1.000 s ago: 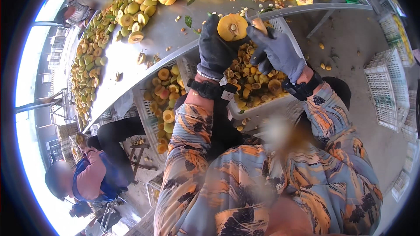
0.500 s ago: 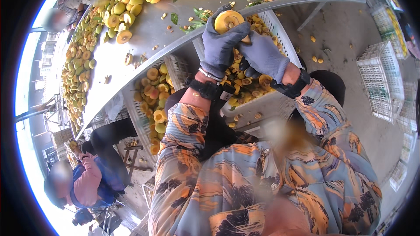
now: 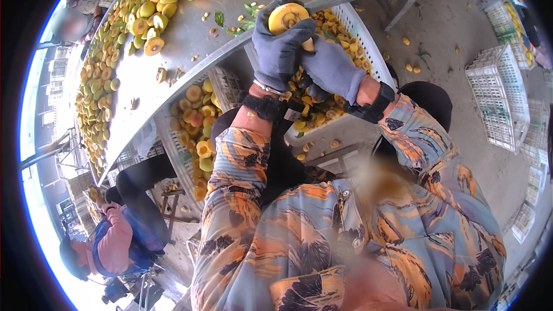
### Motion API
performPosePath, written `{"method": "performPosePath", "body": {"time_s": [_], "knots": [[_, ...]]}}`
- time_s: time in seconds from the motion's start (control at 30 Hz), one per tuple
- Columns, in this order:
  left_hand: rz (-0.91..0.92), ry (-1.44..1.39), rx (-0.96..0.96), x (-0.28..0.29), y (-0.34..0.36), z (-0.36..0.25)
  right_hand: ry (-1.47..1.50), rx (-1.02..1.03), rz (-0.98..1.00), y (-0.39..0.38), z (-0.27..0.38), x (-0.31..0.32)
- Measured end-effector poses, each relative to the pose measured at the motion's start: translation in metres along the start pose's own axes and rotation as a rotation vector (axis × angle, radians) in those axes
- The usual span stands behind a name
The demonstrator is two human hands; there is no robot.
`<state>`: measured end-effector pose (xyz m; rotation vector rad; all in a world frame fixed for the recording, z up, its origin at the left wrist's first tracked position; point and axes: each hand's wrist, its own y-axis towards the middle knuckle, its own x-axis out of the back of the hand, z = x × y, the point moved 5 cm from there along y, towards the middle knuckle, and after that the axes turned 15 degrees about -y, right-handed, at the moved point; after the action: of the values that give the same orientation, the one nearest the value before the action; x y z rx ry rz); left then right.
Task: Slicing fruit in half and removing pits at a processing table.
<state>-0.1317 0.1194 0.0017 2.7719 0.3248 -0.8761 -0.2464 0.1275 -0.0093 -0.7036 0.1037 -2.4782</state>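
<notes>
2 gloved hands, together near the far end of the white perforated plastic crate, which has yellow fruit scraps inside. Grey-black-gloved L hand grips a round halved yellow fruit, cut face up, nr crate's far end; grey-gloved R hand closed on a tan-handled tool, head unclear. Shiny grey metal table w/ fruit halves: L of crate.

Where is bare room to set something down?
Bare metal table shows between the fruit row and near edge; bare floor between the right sleeve and the white crate beyond. Crowded: below the left hand and right hand, where fruit scraps pile up.
</notes>
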Motion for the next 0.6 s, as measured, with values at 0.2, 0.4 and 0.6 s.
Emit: {"method": "performPosePath", "body": {"time_s": [0.2, 0.4, 0.6], "knots": [[0.128, 0.165, -0.150, 0.002, 0.006, -0.009, 0.131, -0.086, 0.144, -0.014, 0.017, 0.003], [0.166, 0.197, -0.101, -0.006, 0.009, -0.010, 0.234, -0.192, 0.238, -0.023, 0.017, 0.001], [0.102, -0.274, 0.089, 0.031, 0.035, 0.017, 0.423, -0.213, 0.296, -0.025, 0.018, 0.012]]}}
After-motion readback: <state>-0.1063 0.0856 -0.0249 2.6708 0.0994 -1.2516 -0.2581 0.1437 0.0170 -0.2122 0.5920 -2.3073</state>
